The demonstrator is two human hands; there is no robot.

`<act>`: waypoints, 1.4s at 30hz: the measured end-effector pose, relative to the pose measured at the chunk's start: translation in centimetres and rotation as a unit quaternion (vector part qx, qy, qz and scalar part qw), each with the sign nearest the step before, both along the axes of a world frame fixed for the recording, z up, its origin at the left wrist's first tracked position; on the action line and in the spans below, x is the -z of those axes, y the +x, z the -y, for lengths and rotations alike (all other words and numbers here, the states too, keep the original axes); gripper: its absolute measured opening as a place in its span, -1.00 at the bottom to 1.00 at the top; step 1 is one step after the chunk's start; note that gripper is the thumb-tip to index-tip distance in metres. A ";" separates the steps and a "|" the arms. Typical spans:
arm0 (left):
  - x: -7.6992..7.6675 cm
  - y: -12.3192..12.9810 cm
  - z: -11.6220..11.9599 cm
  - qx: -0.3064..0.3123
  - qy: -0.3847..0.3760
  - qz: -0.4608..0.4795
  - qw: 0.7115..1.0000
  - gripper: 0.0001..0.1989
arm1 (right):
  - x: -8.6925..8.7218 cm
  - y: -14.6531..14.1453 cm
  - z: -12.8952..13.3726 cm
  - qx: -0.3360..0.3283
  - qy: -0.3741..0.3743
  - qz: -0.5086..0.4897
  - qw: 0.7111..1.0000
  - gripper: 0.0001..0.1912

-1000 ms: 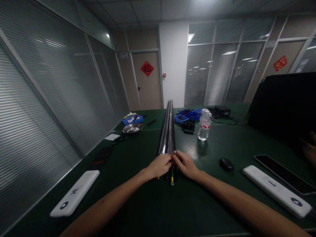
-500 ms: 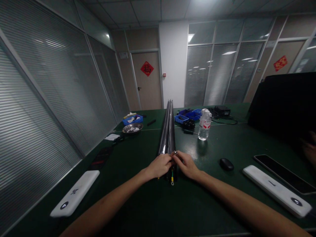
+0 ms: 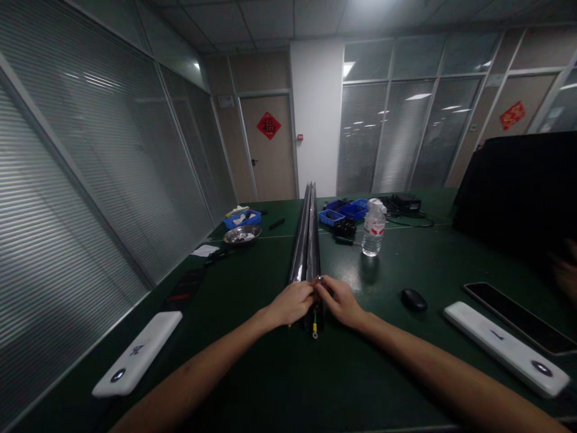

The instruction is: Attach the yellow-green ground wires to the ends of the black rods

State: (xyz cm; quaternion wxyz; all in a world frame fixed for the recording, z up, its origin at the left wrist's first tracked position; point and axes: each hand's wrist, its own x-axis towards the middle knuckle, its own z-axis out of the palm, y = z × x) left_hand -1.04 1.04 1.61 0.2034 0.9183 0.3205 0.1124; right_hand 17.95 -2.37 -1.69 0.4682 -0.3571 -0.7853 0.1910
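Two long dark bars (image 3: 311, 234), shiny like film-wrapped profiles, lie side by side on the green table, pointing away from me. My left hand (image 3: 295, 300) and my right hand (image 3: 338, 299) meet over their near end, fingertips together and closed. A small silvery piece shows at my right fingertips. What either hand pinches is too small and covered to name. Below the fingers a short wire with a yellow sleeve and a metal ring terminal (image 3: 315, 331) hangs out toward me. The near ends of the bars are partly hidden by the hands.
On the green table (image 3: 252, 373) are two white power banks (image 3: 137, 355), a black mouse (image 3: 413, 299), a phone (image 3: 518, 316), a water bottle (image 3: 373, 231), a screwdriver (image 3: 345, 241), blue trays (image 3: 331, 218) and a metal dish (image 3: 242, 236). Another person's hand (image 3: 565, 267) shows at the right.
My hands, the bars and the wire stay almost exactly where they were. At the right edge the other person's hand has shifted slightly.
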 end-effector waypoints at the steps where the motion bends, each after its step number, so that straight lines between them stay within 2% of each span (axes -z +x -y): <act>1: 0.1 0.0 0.0 -0.002 0.003 -0.003 1.000 -0.75 | 0.0 0.0 0.0 -0.001 -0.001 0.002 1.000 -0.75; 11: -0.2 0.1 0.1 -0.004 0.011 -0.006 1.000 -0.76 | 0.3 0.1 -0.1 0.001 0.003 -0.006 1.000 -0.77; 20: -0.6 0.1 0.5 -0.001 0.029 -0.006 1.000 -0.78 | 0.0 0.1 0.1 -0.026 0.005 -0.012 1.000 -0.81; 30: -0.9 0.3 0.6 0.025 0.050 -0.008 0.998 -0.78 | 0.4 0.1 -0.1 -0.023 0.008 -0.032 0.999 -0.81; 42: -0.6 0.3 0.5 0.036 0.059 -0.010 0.998 -0.78 | -0.1 -0.2 0.2 -0.024 -0.029 -0.066 0.997 -0.79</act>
